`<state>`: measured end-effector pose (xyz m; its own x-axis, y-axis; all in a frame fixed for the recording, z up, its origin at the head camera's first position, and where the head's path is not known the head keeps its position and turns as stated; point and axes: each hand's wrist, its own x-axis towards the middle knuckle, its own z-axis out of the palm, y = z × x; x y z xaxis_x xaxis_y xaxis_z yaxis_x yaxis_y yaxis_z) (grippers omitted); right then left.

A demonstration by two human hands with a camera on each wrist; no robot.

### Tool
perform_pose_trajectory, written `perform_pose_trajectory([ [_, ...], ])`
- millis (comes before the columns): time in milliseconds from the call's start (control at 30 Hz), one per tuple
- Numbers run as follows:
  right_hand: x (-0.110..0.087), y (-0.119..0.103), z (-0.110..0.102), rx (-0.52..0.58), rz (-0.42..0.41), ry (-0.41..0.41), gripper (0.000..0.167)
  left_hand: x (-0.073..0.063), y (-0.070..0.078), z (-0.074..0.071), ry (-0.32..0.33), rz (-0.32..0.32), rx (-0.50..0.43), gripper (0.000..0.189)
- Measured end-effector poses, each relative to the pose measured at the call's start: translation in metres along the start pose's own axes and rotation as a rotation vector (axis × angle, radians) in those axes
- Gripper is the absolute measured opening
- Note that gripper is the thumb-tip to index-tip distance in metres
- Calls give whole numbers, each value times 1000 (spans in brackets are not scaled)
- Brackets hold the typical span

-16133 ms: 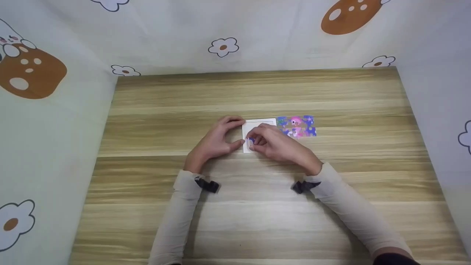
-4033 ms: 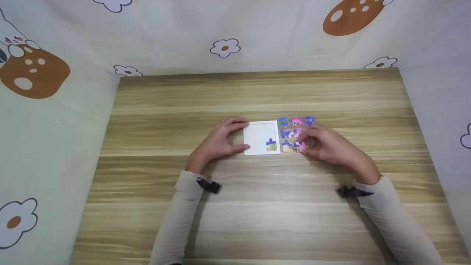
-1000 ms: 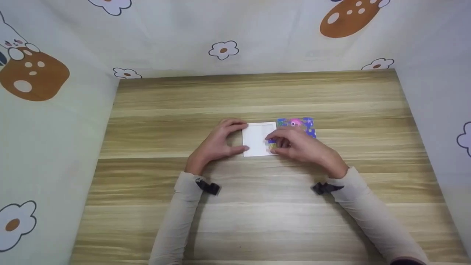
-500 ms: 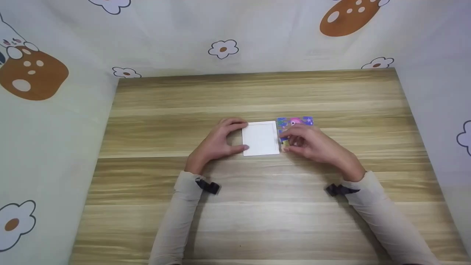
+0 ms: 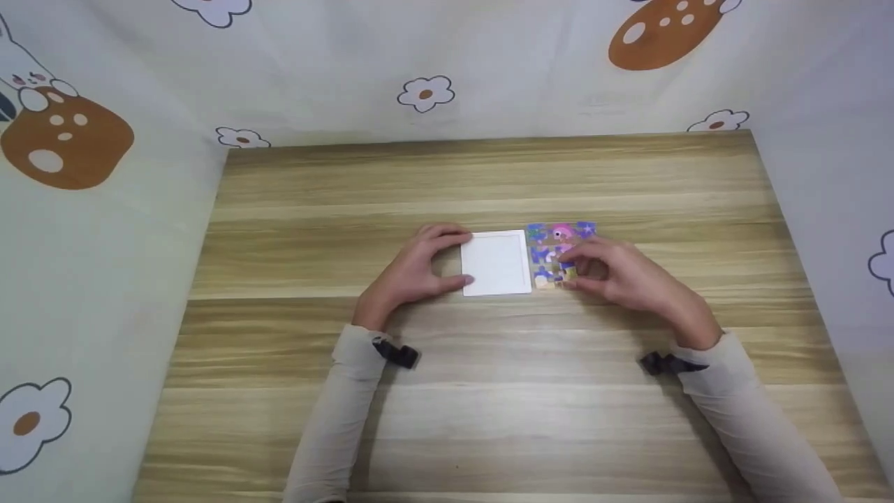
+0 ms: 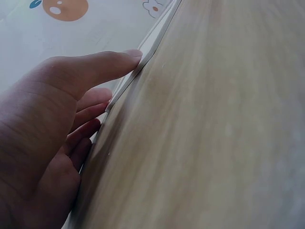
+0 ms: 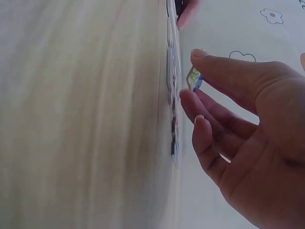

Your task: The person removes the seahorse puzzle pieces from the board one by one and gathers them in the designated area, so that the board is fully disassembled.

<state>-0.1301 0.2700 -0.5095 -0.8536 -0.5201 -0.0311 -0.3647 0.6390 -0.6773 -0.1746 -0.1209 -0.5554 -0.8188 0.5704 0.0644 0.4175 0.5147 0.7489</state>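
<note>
A square white puzzle tray [image 5: 492,265] with a raised rim lies flat on the table, its white floor bare. At its left side, my left hand [image 5: 412,264] rests thumb and index fingertip on the rim; in the left wrist view the thumb [image 6: 102,67] lies straight along the edge. To the right, my right hand [image 5: 625,274] pinches a small jigsaw piece [image 7: 194,78], blue and yellow-green, between thumb and fingertips. It is held above the laid-out jigsaw pieces [image 5: 541,254], printed in blue and pink, partly hidden by the hand.
The wood-grain table [image 5: 447,419] reaches a pale cloth backdrop [image 5: 335,77] with flower and brown spotted prints behind and at both sides. A black wrist camera [image 5: 397,353] sits on the left sleeve, another camera [image 5: 660,363] on the right.
Four seconds ago a blue-and-green piece lay in the tray's lower right corner. My right hand has since lifted it out and carried it right over the other pieces. The left hand stays put.
</note>
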Motion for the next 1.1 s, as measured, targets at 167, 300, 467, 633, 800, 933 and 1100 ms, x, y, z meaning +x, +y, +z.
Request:
perform_pose_trajectory([
  [167, -10, 4, -5, -67, 18, -6, 31, 2, 1, 2, -6, 5, 1, 71],
  [300, -18, 7, -8, -105, 37, -11, 33, 3, 1, 3, -3, 13, 7, 70],
  [467, -25, 10, -11, -144, 64, -26, 33, 2, 0, 2, -6, 11, 4, 69],
  [633, -27, 10, -14, -176, 98, -46, 34, 0, 0, 2, -3, 6, 4, 69],
  [800, -27, 8, -15, -187, 111, -52, 36, -1, -1, 1, 2, 7, 13, 69],
  [933, -26, 5, -15, -189, 114, -50, 36, -1, 1, 0, 4, 3, 11, 69],
  [1100, -23, 4, -13, -197, 124, -53, 34, 0, 1, 1, 5, 3, 6, 69],
])
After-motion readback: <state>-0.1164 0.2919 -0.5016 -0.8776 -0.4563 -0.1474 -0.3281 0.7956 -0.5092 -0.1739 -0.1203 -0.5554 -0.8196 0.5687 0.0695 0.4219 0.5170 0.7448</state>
